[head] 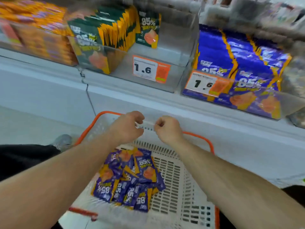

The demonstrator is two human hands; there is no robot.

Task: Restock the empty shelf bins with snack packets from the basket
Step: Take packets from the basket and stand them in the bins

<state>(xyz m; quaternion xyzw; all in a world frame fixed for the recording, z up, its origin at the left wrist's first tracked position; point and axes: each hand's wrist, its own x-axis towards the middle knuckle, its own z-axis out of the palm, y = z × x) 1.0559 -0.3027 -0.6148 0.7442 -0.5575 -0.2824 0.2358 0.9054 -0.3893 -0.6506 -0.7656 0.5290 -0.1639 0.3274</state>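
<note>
Hands above basket, both raised over its far rim. Left hand with fingers curled inward, thumb and fingertips close together; right hand curled likewise, knuckles up. Between them something thin and pale, blurred; cannot tell whether pinched or merely near the fingertips. Forearms reaching forward from the lower corners, crossing over the basket's sides.

Basket, white slatted plastic with orange rim, low in the centre. Inside, toward its left half, a loose heap of purple snack packets marked "85%", some upside down, overlapping one another. Red handle piece at the near left edge of the basket.

Shelf above, white front edge running across. On it, clear bins side by side: at far left, orange packets, blurred; next, green packets standing in a dense row, with one single green packet upright just to their right in the nearly bare middle bin. Price tag reading "1.6" on that bin's front. At right, purple bin well filled with matching purple packets, a second price tag on its front.

Grey shoe and dark trouser leg at left, beside the basket.
</note>
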